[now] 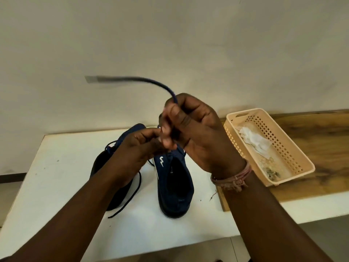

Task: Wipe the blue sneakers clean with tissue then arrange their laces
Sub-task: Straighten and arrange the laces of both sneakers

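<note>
Two dark blue sneakers stand side by side on the white table (62,167), heels toward me. The right sneaker (175,190) has a white logo on its side. My left arm covers much of the left sneaker (102,163), whose loose lace (130,197) trails over the table. My right hand (196,133) is raised above the right sneaker, shut on a blue lace (162,86) whose blurred free end arcs up and to the left. My left hand (139,146) pinches the same lace just below, fingers touching the right hand.
A beige perforated plastic basket (294,154) sits to the right on a wooden board (321,133), holding crumpled white tissue (253,138) and some dirt. A pale wall rises behind the table. The table's left and front edges drop to the floor.
</note>
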